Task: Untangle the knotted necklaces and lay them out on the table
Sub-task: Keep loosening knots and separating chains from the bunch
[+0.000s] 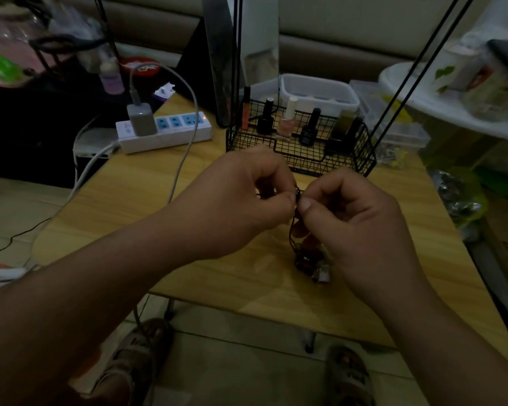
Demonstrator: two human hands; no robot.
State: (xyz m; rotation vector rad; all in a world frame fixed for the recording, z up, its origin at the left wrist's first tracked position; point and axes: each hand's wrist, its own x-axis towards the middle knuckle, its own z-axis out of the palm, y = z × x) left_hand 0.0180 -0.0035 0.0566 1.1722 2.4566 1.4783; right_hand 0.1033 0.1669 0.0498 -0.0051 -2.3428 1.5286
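Two sandalled feet [141, 361] stand on the tiled floor below the near edge of the wooden table [147, 183]. Above the table's middle, the left hand [235, 200] and right hand [355, 218] meet fingertip to fingertip, each pinching the dark cord of the knotted necklaces [307, 259]. Cord and pendants hang from the pinch, the lowest bunch resting on the surface under the right hand. A black wire basket [302, 142] of nail-polish bottles stands towards the far edge; a white power strip [165, 130] lies at the far left corner.

Both forearms are seen bare, with no sleeves, and nothing is worn on the left hand [235, 197] or the right hand [355, 218]. Open sandals [135, 361] with straps are worn on the feet.
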